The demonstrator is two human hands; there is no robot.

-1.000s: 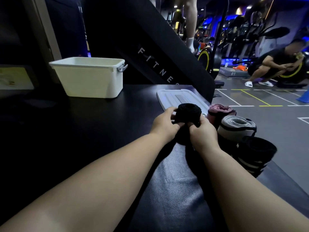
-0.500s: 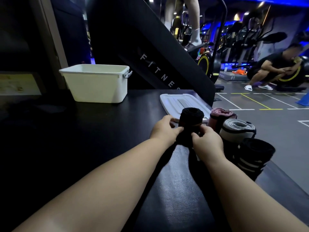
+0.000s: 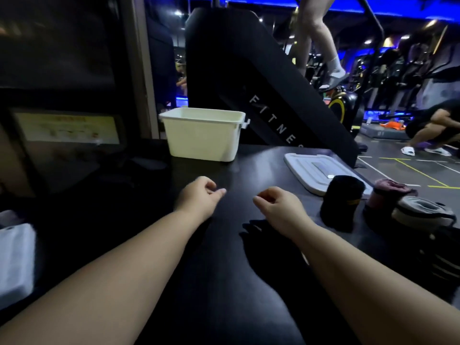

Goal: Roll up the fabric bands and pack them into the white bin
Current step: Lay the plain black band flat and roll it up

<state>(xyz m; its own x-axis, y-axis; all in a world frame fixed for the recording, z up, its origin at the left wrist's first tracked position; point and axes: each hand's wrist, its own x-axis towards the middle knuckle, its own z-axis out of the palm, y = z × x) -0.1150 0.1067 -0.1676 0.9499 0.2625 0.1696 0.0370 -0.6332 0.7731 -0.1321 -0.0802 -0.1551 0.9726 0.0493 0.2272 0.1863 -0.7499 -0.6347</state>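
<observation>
The white bin [image 3: 202, 135] stands open-topped at the back of the black table [image 3: 124, 220]. A rolled black band [image 3: 341, 202] stands on end at the right, in front of the bin's lid. Beside it are a maroon roll [image 3: 388, 192], a grey roll [image 3: 420, 211] and a dark striped roll [image 3: 443, 260] at the table's right edge. My left hand [image 3: 199, 195] and my right hand [image 3: 278, 207] hover over the middle of the table, fingers loosely curled, holding nothing. My right hand is a hand's width left of the black roll.
The flat white lid [image 3: 316, 168] lies right of the bin. A white object [image 3: 15, 257] sits at the left edge. A dark shape [image 3: 258, 235] under my right wrist is too dim to identify. A black fitness machine [image 3: 261, 90] rises behind; a person [image 3: 433, 130] crouches on the floor.
Both hands have let go of the black roll, which now stands by itself on the table. The hands have moved left and apart, and the view has turned left.
</observation>
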